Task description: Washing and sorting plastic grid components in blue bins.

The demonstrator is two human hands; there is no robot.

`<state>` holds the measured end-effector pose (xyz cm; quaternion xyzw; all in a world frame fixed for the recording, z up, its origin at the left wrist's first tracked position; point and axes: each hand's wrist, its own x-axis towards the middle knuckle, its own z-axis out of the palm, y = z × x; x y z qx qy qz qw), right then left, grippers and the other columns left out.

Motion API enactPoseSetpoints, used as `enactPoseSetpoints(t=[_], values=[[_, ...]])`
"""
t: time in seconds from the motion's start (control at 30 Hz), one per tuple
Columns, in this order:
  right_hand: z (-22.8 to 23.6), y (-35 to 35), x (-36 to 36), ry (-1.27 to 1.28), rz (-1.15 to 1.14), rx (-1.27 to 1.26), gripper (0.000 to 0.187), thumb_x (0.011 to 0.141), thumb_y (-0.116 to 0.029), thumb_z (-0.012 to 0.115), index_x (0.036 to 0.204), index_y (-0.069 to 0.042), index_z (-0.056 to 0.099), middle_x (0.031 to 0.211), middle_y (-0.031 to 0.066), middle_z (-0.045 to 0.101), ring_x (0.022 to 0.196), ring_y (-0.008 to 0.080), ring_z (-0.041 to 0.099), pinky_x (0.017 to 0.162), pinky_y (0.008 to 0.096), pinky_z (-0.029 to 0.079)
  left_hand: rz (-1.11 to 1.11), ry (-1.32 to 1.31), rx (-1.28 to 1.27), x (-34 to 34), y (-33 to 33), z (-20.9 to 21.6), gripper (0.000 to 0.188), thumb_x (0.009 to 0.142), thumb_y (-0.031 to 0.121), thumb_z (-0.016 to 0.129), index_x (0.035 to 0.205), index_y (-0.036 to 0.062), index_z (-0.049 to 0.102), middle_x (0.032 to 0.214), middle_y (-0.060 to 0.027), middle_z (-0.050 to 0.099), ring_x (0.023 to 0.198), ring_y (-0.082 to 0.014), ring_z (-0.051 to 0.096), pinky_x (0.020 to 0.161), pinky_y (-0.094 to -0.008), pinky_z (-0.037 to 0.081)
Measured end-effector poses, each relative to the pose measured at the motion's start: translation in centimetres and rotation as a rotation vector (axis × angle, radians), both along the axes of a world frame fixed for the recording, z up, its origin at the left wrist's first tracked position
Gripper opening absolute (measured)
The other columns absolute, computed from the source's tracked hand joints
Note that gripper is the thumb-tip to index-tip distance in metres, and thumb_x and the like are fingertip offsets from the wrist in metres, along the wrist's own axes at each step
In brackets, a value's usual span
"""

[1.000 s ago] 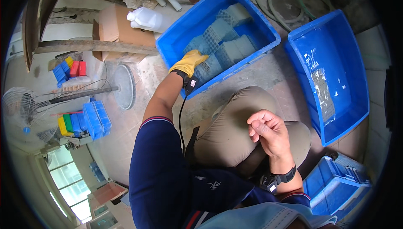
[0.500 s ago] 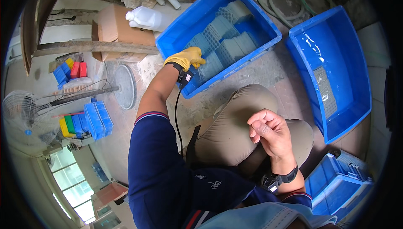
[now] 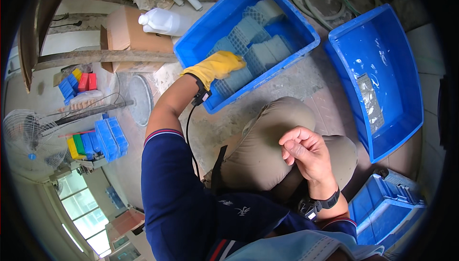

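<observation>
In the large blue tub (image 3: 191, 45), my left hand (image 3: 220, 66), in a yellow glove, lies over pale grey-green perforated blocks (image 3: 236, 79). Its back faces up and its fingertips bend down at the blocks, so I cannot make out whether it grips one. The blocks stand in rows in water; more blocks (image 3: 270, 53) sit to the right of the glove. My bare right hand (image 3: 306, 153) hovers over my knee. Its fingers curl loosely toward the thumb, with nothing seen in them.
A second blue tub (image 3: 351, 117) at the right holds water and a flat grey perforated piece (image 3: 370, 103). Blue crates (image 3: 387, 208) stand at lower right. Left of the first tub are a white jug (image 3: 165, 22), a cardboard box (image 3: 136, 36) and a standing fan (image 3: 33, 139).
My left gloved hand has moved slightly right and farther over the blocks, showing more of its back. My right hand has hardly moved.
</observation>
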<state>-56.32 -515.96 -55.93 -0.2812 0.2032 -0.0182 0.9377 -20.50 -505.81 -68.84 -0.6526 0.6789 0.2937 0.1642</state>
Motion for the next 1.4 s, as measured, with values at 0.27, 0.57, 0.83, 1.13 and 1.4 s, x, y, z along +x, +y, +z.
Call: enactPoseSetpoints(t=[0.27,0.57,0.83,1.13,1.4], values=[[0.3,-0.1,-0.2,0.007,-0.004,-0.015,0.013,0.088,-0.012,0.058,0.095,-0.002,0.062,0.074,0.0023,0.061,0.063,0.0063,0.054,0.055,0.0195,0.042,-0.385,-0.001,0.088,-0.8,-1.9,-3.3,0.085,0.051,0.018,0.081,0.126,0.0035,0.044,0.126,-0.0181,0.048,0.121,-0.0335,0.041,0.098,-0.0409,0.036],[0.4,-0.2,0.0,0.006,0.024,-0.018,0.011,0.088,-0.011,0.058,0.095,-0.003,0.062,0.073,0.0013,0.061,0.064,0.0054,0.054,0.055,0.0190,0.042,-0.454,-0.080,0.256,-0.7,3.1,-3.7,0.045,0.050,0.017,0.079,0.091,0.0121,0.063,0.094,-0.0105,0.064,0.097,-0.0288,0.059,0.084,-0.0387,0.045],[0.6,0.1,-0.3,-0.028,0.038,-0.032,0.010,0.088,-0.010,0.057,0.095,-0.004,0.062,0.074,0.0005,0.061,0.066,0.0048,0.055,0.055,0.0187,0.042,-0.406,-0.085,0.189,-0.8,4.3,-5.1,0.024,0.061,0.012,0.068,0.086,0.0107,0.064,0.083,-0.0115,0.065,0.085,-0.0308,0.062,0.076,-0.0407,0.048],[0.7,-0.4,-0.3,-0.078,0.024,-0.042,0.011,0.088,-0.010,0.057,0.095,-0.003,0.062,0.073,0.0003,0.060,0.066,0.0044,0.055,0.055,0.0183,0.042,0.009,-0.252,-0.020,-0.2,2.7,1.3,0.046,0.057,0.026,0.075,0.093,0.0031,0.058,0.083,-0.0180,0.062,0.079,-0.0346,0.062,0.070,-0.0420,0.049],[0.4,-0.5,-0.4,-0.070,0.002,-0.011,0.011,0.088,-0.009,0.057,0.095,-0.002,0.062,0.073,0.0008,0.061,0.064,0.0041,0.054,0.054,0.0180,0.042,0.764,-0.171,-0.388,0.4,-2.3,10.4,0.068,0.058,0.034,0.079,0.105,-0.0056,0.049,0.099,-0.0243,0.059,0.092,-0.0363,0.059,0.079,-0.0392,0.048]])
